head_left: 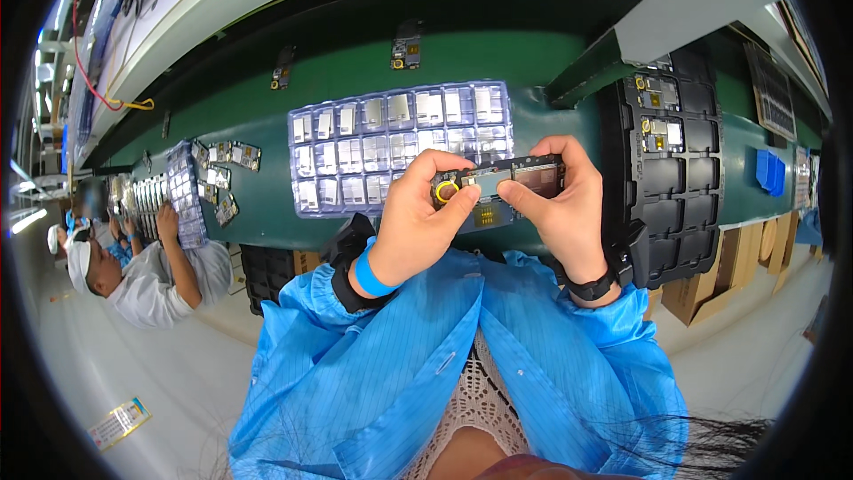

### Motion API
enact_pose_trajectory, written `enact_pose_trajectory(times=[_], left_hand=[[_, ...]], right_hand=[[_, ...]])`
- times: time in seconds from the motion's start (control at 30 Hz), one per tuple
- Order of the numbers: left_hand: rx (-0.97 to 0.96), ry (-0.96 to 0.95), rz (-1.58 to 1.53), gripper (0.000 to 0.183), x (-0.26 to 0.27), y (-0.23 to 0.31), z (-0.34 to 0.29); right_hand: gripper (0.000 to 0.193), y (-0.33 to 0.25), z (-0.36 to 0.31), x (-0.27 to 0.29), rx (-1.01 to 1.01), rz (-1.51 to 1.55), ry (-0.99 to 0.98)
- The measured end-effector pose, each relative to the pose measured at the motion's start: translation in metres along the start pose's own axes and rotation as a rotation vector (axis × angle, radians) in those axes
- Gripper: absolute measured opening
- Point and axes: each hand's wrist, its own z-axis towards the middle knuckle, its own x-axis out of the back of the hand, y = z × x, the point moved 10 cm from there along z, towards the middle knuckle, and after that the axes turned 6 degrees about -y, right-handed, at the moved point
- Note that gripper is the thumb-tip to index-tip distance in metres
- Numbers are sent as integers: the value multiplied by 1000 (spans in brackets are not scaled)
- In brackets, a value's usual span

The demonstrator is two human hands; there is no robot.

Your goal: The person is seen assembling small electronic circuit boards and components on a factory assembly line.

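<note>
My hands hold a dark circuit board (539,178) level above the green bench, in front of the clear plastic tray (293,114). At the board's left end my left hand (418,218) grips it, thumb on its face beside a yellow ring. The right end is in the grip of my right hand (566,213), its thumb pressing near the middle. Between the thumbs lies a flat silvery piece (486,186) on the board. Below it shows a part with gold contacts. Rows of silvery metal pieces fill the tray's pockets. My fingers behind the board are partly hidden.
At right stands a stack of black trays (662,213), some pockets holding boards. A metal post (582,71) rises beside it. Loose boards (235,156) lie at left, two more (407,46) at the back. A blue bin (769,172) sits far right. A co-worker (151,280) works at left.
</note>
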Motion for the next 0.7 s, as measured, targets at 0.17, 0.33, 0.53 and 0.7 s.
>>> enact_pose_trajectory(times=[0.17,0.33,0.53,0.7], left_hand=[[66,-86,26,22,-20,-6,14],[104,-87,-75,24,-35,-27,27],[169,-193,-93,44,-59,-45,41],[198,-53,-33,27,-16,-56,50]], right_hand=[[37,13,-5,21,9,173,20],[30,48,-7,54,-34,285,17],[34,74,-28,201,-69,148,466],[33,133,-72,358,-246,-130,820]])
